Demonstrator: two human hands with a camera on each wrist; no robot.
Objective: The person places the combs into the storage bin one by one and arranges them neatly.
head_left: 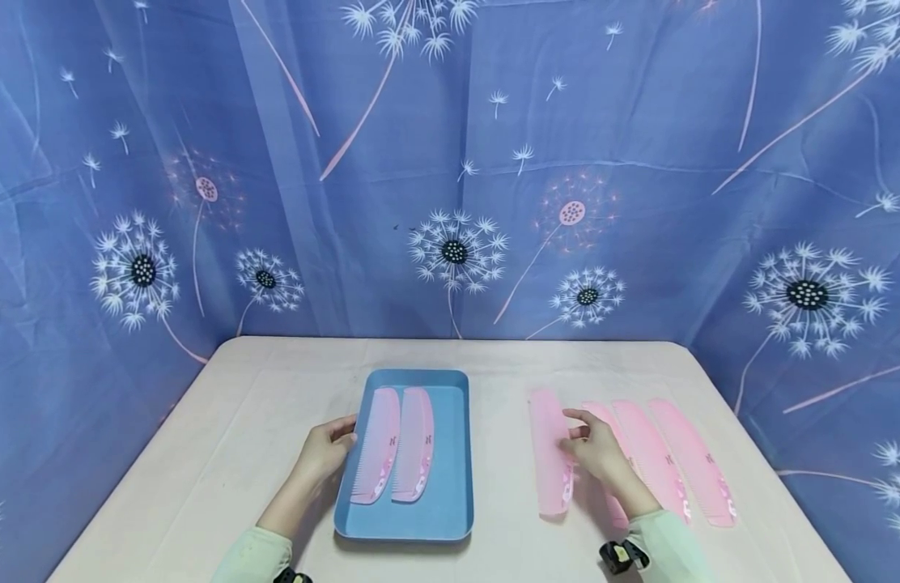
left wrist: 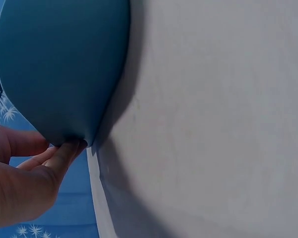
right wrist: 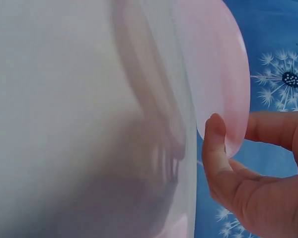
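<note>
My left hand (head_left: 329, 450) grips the left rim of a blue tray (head_left: 453, 453); in the left wrist view the thumb and fingers (left wrist: 64, 154) pinch the tray's edge. Two pink combs, one at the left (head_left: 378, 445) and one beside it (head_left: 415, 445), lie side by side in the tray. To the right of the tray my right hand (head_left: 599, 449) pinches another pink comb (head_left: 546, 453) between thumb and fingers, along its right edge. The right wrist view shows this comb (right wrist: 216, 69) held off the table, its shadow falling on the cloth.
Three more pink combs lie on the table right of the held one: one partly behind my right hand (head_left: 616, 508), a middle one (head_left: 650, 461) and an outer one (head_left: 692, 461). A pale cloth (head_left: 275, 389) covers the table. Blue dandelion-print curtains (head_left: 392, 283) stand behind and at both sides.
</note>
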